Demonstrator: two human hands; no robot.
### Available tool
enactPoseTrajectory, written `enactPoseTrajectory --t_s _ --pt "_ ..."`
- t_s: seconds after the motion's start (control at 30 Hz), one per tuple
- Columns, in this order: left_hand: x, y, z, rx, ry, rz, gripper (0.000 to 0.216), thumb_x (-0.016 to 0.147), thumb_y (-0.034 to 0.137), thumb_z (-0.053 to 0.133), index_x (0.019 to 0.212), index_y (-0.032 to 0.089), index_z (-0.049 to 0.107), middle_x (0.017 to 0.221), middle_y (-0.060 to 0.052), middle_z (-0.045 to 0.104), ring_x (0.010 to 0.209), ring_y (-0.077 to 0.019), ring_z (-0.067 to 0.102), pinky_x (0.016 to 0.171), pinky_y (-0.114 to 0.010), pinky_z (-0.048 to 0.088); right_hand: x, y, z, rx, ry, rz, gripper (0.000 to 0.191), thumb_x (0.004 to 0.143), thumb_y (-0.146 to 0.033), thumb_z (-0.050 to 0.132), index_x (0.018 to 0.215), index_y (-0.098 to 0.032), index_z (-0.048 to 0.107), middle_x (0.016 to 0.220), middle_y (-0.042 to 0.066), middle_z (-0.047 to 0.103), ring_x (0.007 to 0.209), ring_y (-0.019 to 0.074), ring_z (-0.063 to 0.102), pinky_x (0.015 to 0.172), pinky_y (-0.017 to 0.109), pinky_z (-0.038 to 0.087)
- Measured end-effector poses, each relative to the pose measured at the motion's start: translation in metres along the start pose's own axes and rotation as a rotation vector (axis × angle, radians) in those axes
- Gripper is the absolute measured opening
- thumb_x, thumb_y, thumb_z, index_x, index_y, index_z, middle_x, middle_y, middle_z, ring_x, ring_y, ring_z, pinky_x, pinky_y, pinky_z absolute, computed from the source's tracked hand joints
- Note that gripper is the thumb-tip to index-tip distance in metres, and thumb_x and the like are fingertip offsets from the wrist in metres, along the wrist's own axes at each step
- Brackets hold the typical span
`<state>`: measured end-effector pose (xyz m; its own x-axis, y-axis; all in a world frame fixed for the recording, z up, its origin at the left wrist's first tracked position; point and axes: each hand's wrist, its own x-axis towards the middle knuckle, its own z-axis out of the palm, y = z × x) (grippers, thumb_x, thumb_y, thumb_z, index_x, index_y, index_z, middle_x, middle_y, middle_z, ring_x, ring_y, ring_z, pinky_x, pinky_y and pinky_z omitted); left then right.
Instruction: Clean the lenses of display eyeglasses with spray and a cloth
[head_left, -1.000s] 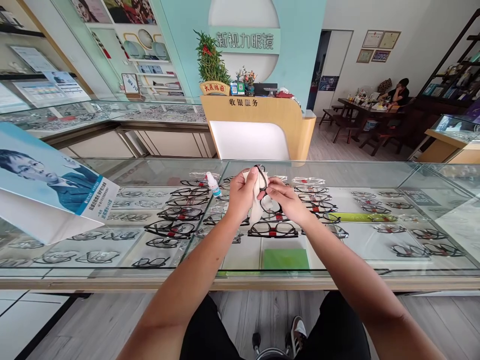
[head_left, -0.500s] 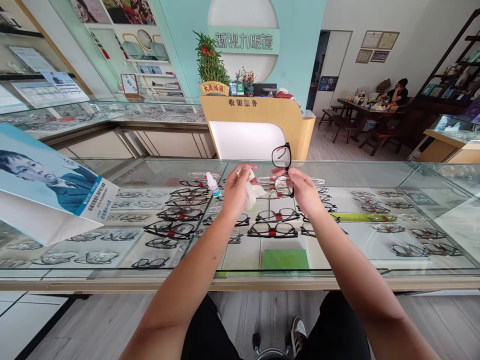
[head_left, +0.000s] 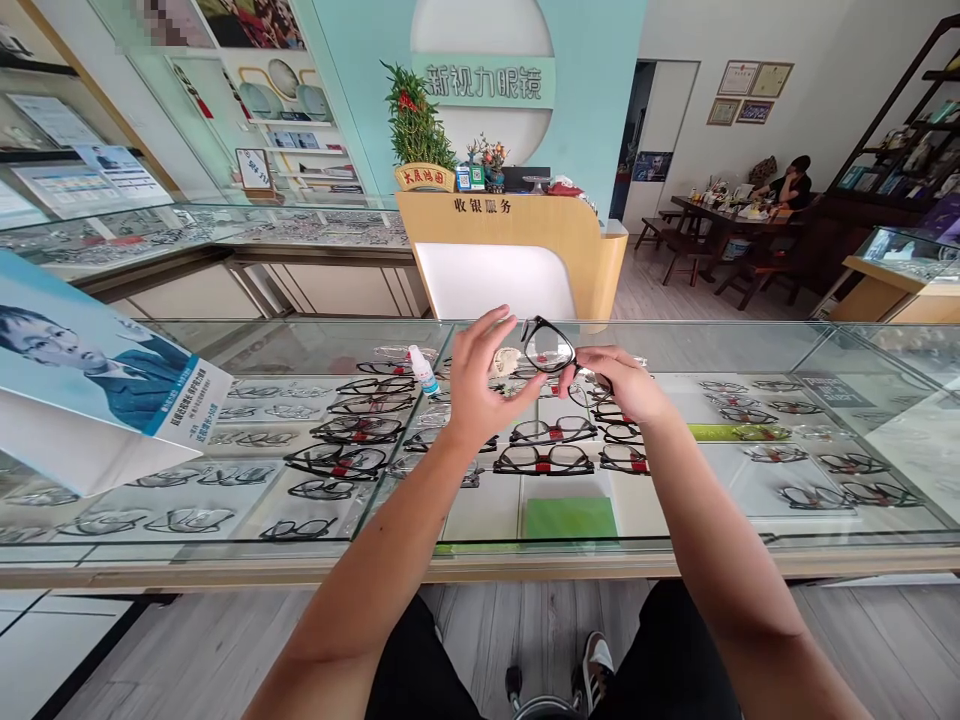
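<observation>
My right hand [head_left: 619,382] grips a pair of black-framed eyeglasses [head_left: 550,346] above the glass counter, with one lens raised toward the left. My left hand [head_left: 484,375] has its fingers spread and its thumb stretched toward the frame; it holds nothing that I can see. In the gap between that thumb and the fingers shows a crumpled cream cloth [head_left: 506,362], seemingly on the glass top. Left of my left hand, a small white spray bottle with a blue label [head_left: 424,371] stands on the counter.
Under the glass lie rows of spectacle frames [head_left: 544,459] and a green card [head_left: 570,518]. A folded display board [head_left: 165,430] stands at the left. Beyond are a wooden cashier desk [head_left: 600,265] and a person [head_left: 796,185] at a table.
My left hand has let go of the cloth and opened toward the eyeglasses. My right hand has lowered and turned the eyeglasses from upright to a leftward slant.
</observation>
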<state>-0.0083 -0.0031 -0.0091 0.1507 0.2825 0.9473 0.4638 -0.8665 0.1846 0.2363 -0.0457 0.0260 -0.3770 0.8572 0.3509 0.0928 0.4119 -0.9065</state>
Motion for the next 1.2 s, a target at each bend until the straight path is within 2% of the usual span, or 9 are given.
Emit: enactPoseTrajectory --t_s 0.1,0.37,0.43,0.53,0.67,0.73,0.83,1.0,1.2 --pt "-0.001 -0.002 0.001 -0.002 -0.052 0.063 0.079 0.086 0.043 0.093 0.158 0.028 0.064 0.157 -0.016 0.073 0.141 -0.0395 0.072 0.112 -0.055 0.060 -0.002 -0.007 -0.003 -0.031 -0.057 0.010 0.047 0.108 -0.046 0.057 0.075 -0.026 0.085 0.084 0.004 0.083 0.092 0.0263 0.070 0.105 0.040 0.053" --pt "-0.002 -0.002 0.002 -0.019 -0.150 -0.054 0.069 0.083 0.055 0.096 0.143 0.026 0.078 0.136 -0.014 0.083 0.124 -0.0370 0.078 0.111 -0.055 0.063 -0.004 -0.009 -0.007 -0.109 -0.094 0.008 0.044 0.107 -0.045 0.059 0.075 -0.025 0.081 0.081 0.003 0.082 0.087 0.0251 0.071 0.096 0.040 0.053" --pt "-0.003 -0.001 0.002 -0.020 -0.128 -0.087 0.066 0.083 0.055 0.096 0.140 0.027 0.079 0.134 -0.013 0.083 0.125 -0.0366 0.078 0.112 -0.054 0.064 -0.004 -0.005 -0.005 -0.151 -0.023 -0.020 0.045 0.108 -0.049 0.061 0.075 -0.025 0.079 0.080 0.003 0.081 0.085 0.0245 0.070 0.091 0.039 0.053" --pt "-0.005 0.000 0.002 -0.011 -0.072 -0.132 0.068 0.081 0.056 0.099 0.139 0.027 0.079 0.134 -0.014 0.082 0.126 -0.0368 0.078 0.106 -0.051 0.067 -0.004 -0.001 -0.001 -0.221 0.227 -0.163 0.043 0.110 -0.057 0.062 0.085 -0.026 0.079 0.091 0.005 0.082 0.093 0.0272 0.073 0.093 0.042 0.054" --pt "-0.003 -0.006 -0.003 0.070 0.074 -0.148 0.070 0.081 0.053 0.100 0.140 0.024 0.076 0.133 -0.014 0.081 0.123 -0.0356 0.078 0.101 -0.050 0.067 -0.006 0.003 0.002 -0.466 0.584 -0.429 0.033 0.109 -0.054 0.065 0.124 -0.028 0.078 0.124 0.011 0.080 0.120 0.0334 0.071 0.111 0.051 0.053" --pt "0.000 -0.009 -0.007 0.110 0.172 -0.156 0.069 0.082 0.051 0.099 0.140 0.023 0.074 0.132 -0.014 0.081 0.121 -0.0344 0.077 0.101 -0.050 0.066 -0.006 0.005 0.004 -0.583 0.625 -0.465 0.044 0.105 -0.054 0.071 0.142 -0.030 0.070 0.138 0.014 0.075 0.131 0.0368 0.066 0.118 0.057 0.051" --pt "0.007 -0.010 -0.015 0.123 0.273 -0.162 0.067 0.083 0.047 0.097 0.142 0.024 0.073 0.133 -0.013 0.079 0.120 -0.0333 0.076 0.099 -0.049 0.065 -0.005 0.002 0.007 -0.648 0.574 -0.484 0.068 0.099 -0.055 0.078 0.160 -0.034 0.058 0.157 0.015 0.067 0.146 0.0412 0.059 0.127 0.065 0.045" --pt "0.037 0.002 -0.030 0.091 0.322 -0.114 0.067 0.087 0.049 0.095 0.144 0.025 0.072 0.136 -0.012 0.078 0.121 -0.0325 0.076 0.104 -0.050 0.064 0.001 -0.034 0.011 -0.703 0.535 -0.546 0.077 0.100 -0.058 0.081 0.168 -0.034 0.054 0.165 0.015 0.065 0.154 0.0443 0.055 0.133 0.072 0.041" --pt "0.100 0.030 -0.047 0.040 0.378 -0.028 0.078 0.086 0.059 0.097 0.153 0.031 0.069 0.146 -0.010 0.074 0.139 -0.0368 0.072 0.121 -0.057 0.060 0.004 -0.103 0.016 -0.837 0.702 -0.688 0.068 0.109 -0.056 0.070 0.171 -0.034 0.052 0.165 0.015 0.066 0.155 0.0450 0.060 0.125 0.074 0.052"
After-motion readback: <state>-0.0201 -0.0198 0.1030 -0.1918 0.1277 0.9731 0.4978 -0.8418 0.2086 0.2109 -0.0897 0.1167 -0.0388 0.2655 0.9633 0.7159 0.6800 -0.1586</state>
